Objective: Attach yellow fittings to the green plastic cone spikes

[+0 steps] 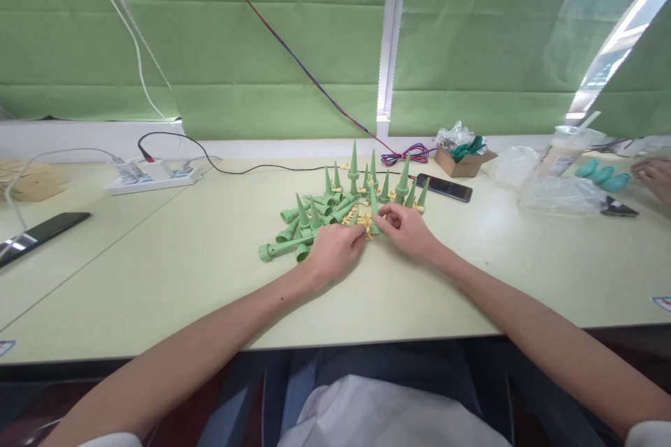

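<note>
My right hand [407, 229] has its thumb and fingertips against an upright green plastic spike [374, 211], pinching its lower part. Close by on the left, my left hand [336, 250] is closed, palm down, its fingertips at a small heap of yellow plastic pieces [361, 214]; whatever is between those fingers is hidden. Several green cones stand point up behind the hands, among them a tall cone [354, 164] and another spike [402, 185]. More green tubes with ribbed caps lie piled to the left, one long tube [283, 247] lying beside my left wrist.
A black phone [444, 188] and a small cardboard box [464, 162] lie behind to the right. Farther right are a plastic cup [562, 154], teal objects [602, 174] and another person's hand [655, 176]. On the left are a power strip [152, 180] and another phone [45, 234].
</note>
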